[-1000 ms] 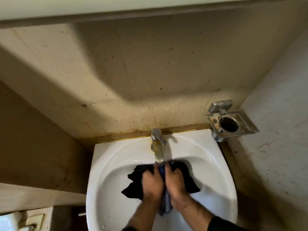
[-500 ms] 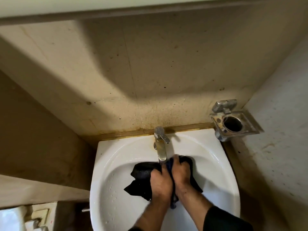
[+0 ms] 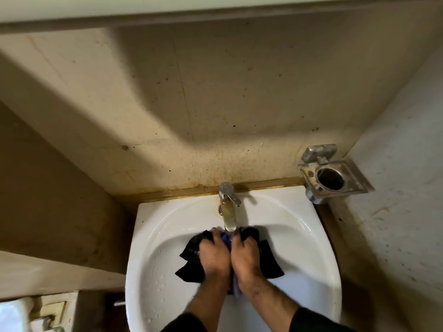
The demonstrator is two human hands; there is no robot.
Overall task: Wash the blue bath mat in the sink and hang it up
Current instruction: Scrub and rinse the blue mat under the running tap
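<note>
The bath mat (image 3: 191, 262) lies bunched in the white sink (image 3: 153, 236), dark and wet, with a blue fold showing between my hands. My left hand (image 3: 214, 256) grips the mat's left half, fingers curled into the cloth. Pressed against it, my right hand (image 3: 244, 256) grips the right half. Both hands sit just under the spout of the metal tap (image 3: 227, 207). The part of the mat under my hands is hidden.
A stained beige wall rises behind the sink. A metal holder (image 3: 328, 176) with a round hole is fixed to the wall at the sink's right rear corner. A low ledge (image 3: 48, 274) runs along the left; a white object (image 3: 14, 315) shows at the bottom left.
My hands have kept hold of the mat and shifted against each other under the tap; the cloth has bunched differently. The view has drifted slightly.
</note>
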